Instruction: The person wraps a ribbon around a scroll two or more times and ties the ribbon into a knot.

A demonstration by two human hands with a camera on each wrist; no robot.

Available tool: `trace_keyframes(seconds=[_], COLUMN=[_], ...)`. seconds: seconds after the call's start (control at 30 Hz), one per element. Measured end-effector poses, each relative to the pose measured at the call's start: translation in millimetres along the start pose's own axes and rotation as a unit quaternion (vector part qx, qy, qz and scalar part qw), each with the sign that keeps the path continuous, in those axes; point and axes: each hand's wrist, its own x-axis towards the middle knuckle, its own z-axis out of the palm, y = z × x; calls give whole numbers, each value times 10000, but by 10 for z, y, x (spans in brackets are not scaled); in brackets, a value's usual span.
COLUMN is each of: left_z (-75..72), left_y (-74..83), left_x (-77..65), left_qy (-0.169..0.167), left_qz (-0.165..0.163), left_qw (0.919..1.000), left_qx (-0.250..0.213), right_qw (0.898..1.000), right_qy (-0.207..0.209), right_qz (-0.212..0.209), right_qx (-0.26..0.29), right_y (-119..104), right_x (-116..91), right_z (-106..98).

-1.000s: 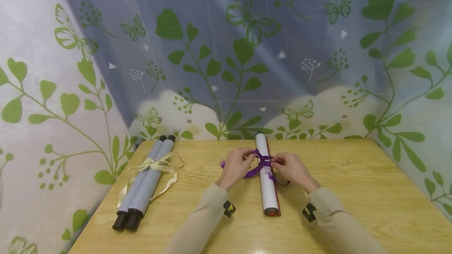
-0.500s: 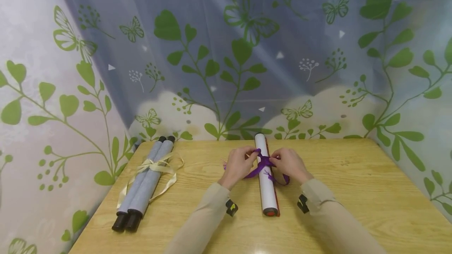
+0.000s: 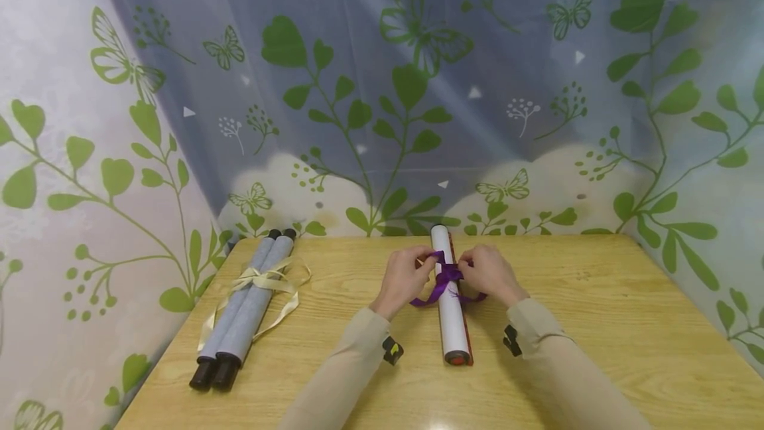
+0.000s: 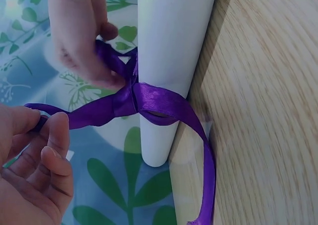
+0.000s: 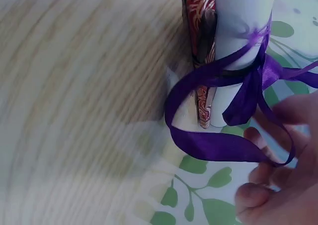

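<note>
A white roll (image 3: 455,327) lies lengthwise on the wooden table, with a red patterned strip (image 5: 200,16) along its right side. Round its middle runs a purple ribbon (image 4: 161,98), knotted on top with loops and loose tails. My left hand (image 3: 402,279) pinches a ribbon loop between thumb and finger, left of the knot; the left wrist view shows that loop drawn out from the roll. On the other side my right hand (image 3: 491,276) pinches ribbon close to the knot. Its fingertips are partly hidden in the right wrist view, where a ribbon tail curves beside the hand.
To the left lie two grey-blue rolls (image 3: 253,307) with black ends, side by side, tied by a cream ribbon (image 3: 256,279). Behind the wooden table (image 3: 585,324) hangs a curtain (image 3: 358,125) printed with leaves and butterflies. The white roll's far end is near the table's back edge.
My right hand has shifted slightly left, closer to the roll. The ribbon over the roll has bunched into a fuller knot, while my left hand stays nearly in place.
</note>
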Motion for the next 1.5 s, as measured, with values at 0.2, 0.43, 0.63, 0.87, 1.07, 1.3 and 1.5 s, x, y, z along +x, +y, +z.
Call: trace_keyframes(seconds=[0.2,0.43,0.63,0.87,1.07,1.3,1.5], left_z=[5,0,4,25,10,-4,4], left_y=[24,19,3,13,37,35,19], left_x=[1,0,2,7,11,6,3], left_qy=[-37,-30,-3,74,100,103,103], left_qz=[27,16,90,38,5,-38,23], left_qw=[10000,10000,10000,10000,9999,9999,9999], left_qx=[-48,-14,-33,12,-25,-59,-48], right_qw=[9919,9934,9898,9899,9774,9850,9907], right_qy=[419,145,-40,-526,-547,-535,-738], right_qz=[-1073,-1126,-1301,-468,77,-196,-254], right_qx=[-535,-156,588,1233,2040,1631,1117], right_y=[-65,-72,-27,78,99,100,127], right_x=[-17,-16,29,13,-5,11,9], right_z=[53,63,18,-91,-120,-43,36])
